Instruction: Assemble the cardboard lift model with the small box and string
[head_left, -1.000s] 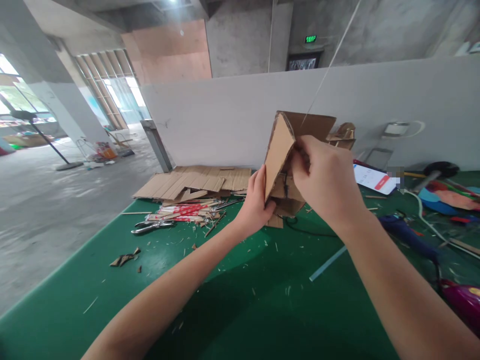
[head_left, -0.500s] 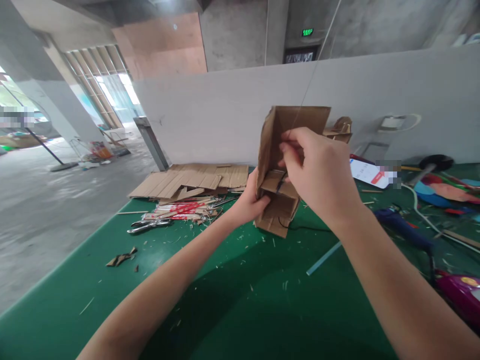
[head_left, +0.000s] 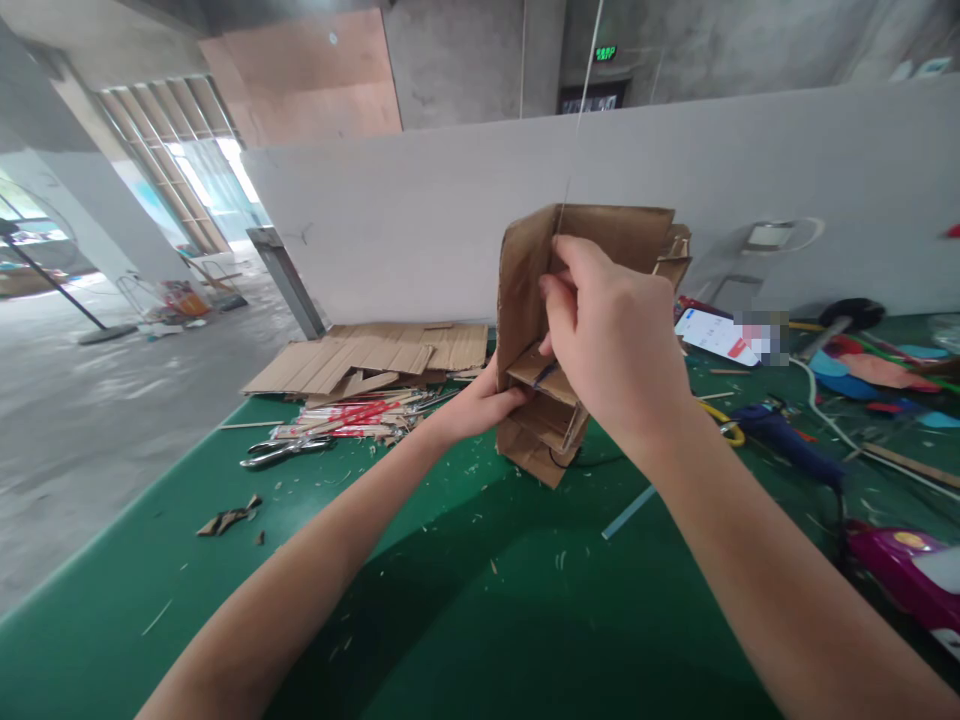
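Observation:
A brown cardboard box structure (head_left: 521, 290) with open compartments stands tilted above the green table. My left hand (head_left: 487, 400) grips its lower left side, thumb on the front and the other fingers hidden behind. Inside the upper compartment, my right hand (head_left: 607, 320) is closed, with thumb and forefinger bent close together; what they pinch is too small to make out. A thin pale stick or string (head_left: 583, 100) rises from near those fingertips past the box's top edge. A black wire (head_left: 559, 460) curls out of the lower compartment.
Cardboard sheets (head_left: 360, 355), wrapped sticks (head_left: 360, 415) and metal pliers (head_left: 281, 452) lie at the left. Right of the box are a phone (head_left: 716, 335), a blue glue gun (head_left: 791, 445), a pale blue strip (head_left: 628, 512), coloured scraps and a magenta object (head_left: 900, 575).
The box has turned slightly and shows more of its left side. My right hand has shifted a little left and up inside it, and the thin stick or string now stands more upright.

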